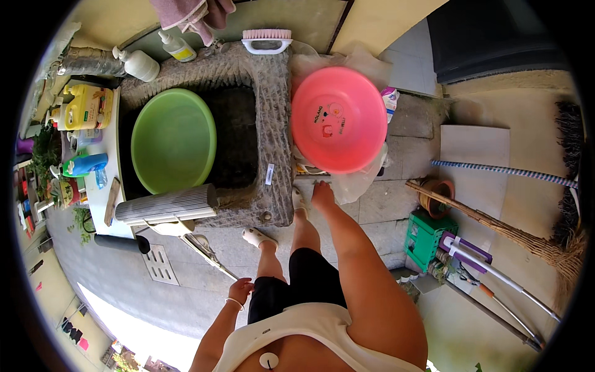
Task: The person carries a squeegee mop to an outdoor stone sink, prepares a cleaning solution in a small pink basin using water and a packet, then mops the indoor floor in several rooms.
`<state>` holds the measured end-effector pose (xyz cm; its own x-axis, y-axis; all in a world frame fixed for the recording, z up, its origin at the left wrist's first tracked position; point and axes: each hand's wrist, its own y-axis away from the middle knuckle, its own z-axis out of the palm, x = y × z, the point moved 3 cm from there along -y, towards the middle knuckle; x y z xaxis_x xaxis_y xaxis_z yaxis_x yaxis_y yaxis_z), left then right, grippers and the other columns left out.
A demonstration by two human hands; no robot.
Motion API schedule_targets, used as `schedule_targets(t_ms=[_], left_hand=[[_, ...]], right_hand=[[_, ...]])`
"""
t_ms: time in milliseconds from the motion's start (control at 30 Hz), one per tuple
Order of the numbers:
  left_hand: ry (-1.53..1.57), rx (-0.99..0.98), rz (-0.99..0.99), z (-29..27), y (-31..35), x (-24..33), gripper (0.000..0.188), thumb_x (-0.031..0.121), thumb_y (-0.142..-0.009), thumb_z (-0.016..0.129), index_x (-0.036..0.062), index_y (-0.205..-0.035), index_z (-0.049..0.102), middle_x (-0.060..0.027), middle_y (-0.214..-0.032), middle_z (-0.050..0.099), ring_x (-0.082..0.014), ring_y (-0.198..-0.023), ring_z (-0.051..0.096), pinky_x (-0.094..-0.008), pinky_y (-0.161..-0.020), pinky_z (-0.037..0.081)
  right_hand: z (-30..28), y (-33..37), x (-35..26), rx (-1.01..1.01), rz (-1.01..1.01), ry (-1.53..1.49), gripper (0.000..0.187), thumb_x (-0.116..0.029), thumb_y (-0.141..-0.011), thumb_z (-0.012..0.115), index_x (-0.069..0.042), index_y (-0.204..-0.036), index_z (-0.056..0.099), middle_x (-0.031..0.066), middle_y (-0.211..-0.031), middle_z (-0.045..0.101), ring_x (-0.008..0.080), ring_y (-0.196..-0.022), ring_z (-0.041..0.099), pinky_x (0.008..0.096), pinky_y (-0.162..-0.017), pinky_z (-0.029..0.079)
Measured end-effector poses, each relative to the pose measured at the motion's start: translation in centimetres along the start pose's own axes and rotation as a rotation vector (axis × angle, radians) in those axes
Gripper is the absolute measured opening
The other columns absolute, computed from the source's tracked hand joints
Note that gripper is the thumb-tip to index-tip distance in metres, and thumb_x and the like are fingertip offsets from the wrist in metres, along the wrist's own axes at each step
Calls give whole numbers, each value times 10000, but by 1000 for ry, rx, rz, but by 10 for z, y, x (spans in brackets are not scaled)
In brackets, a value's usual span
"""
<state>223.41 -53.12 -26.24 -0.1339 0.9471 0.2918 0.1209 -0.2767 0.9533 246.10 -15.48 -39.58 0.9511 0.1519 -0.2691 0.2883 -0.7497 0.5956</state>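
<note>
My left hand [240, 289], a bracelet at its wrist, is closed round the end of a sponge mop's pale handle [207, 255]. The mop's ribbed grey head [166, 206] lies across the near left rim of a rough stone sink [274, 133]. Inside the sink a green basin [174, 141] rests tilted, over a dark bottom. My right hand [322, 194] hangs low with its fingers curled, just in front of a pink basin [347, 139]; I see nothing in it. The pink basin sits on clear plastic sheeting [359, 184] right of the sink.
A scrubbing brush [266, 42] and two pump bottles [139, 64] stand on the sink's far rim. Detergent containers [93, 106] line a white ledge at the left. Brooms [496, 214], a green crate [424, 239] and a clay pot [436, 197] are at the right wall.
</note>
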Motion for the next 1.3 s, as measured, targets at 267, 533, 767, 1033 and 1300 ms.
schedule_targets(t_ms=[267, 533, 767, 1033, 1300], left_hand=[[-19, 56, -58, -1, -21, -33, 263, 103, -811, 583, -3, -1052, 574, -83, -820, 645, -138, -718, 622, -237, -598, 480], [-57, 56, -143, -7, -29, -68, 275, 121, -800, 593, 5, -1049, 570, -90, -834, 653, -154, -726, 640, -243, -605, 493], [45, 57, -182, 7, -37, -53, 274, 74, -796, 594, -43, -1043, 569, -98, -803, 653, -148, -729, 621, -254, -692, 501], [75, 79, -178, 15, -48, -57, 265, 98, -815, 604, -15, -1053, 575, -90, -829, 652, -135, -740, 612, -241, -681, 493], [149, 59, -201, 23, -50, -45, 259, 108, -814, 611, -5, -1046, 584, -72, -798, 652, -123, -706, 610, -234, -661, 491]], right_hand=[[53, -72, 24, 325, -87, 120, 282, -37, -733, 460, 57, -987, 541, 260, -1102, 484, 376, -1105, 432, 440, -953, 359], [98, -122, 56, 353, 131, -407, 267, -73, -856, 409, -9, -1086, 531, 226, -1144, 512, 387, -1092, 453, 452, -887, 373], [125, -179, 84, 349, 249, -431, 266, -64, -849, 419, -7, -1083, 532, 226, -1129, 520, 388, -1087, 456, 451, -888, 374], [134, -219, 98, 262, 304, -421, 264, -54, -842, 430, -5, -1080, 534, 227, -1112, 529, 389, -1082, 460, 450, -890, 375], [138, -199, 86, 317, 237, -495, 263, -45, -834, 441, -3, -1076, 535, 227, -1095, 538, 389, -1077, 464, 449, -891, 375]])
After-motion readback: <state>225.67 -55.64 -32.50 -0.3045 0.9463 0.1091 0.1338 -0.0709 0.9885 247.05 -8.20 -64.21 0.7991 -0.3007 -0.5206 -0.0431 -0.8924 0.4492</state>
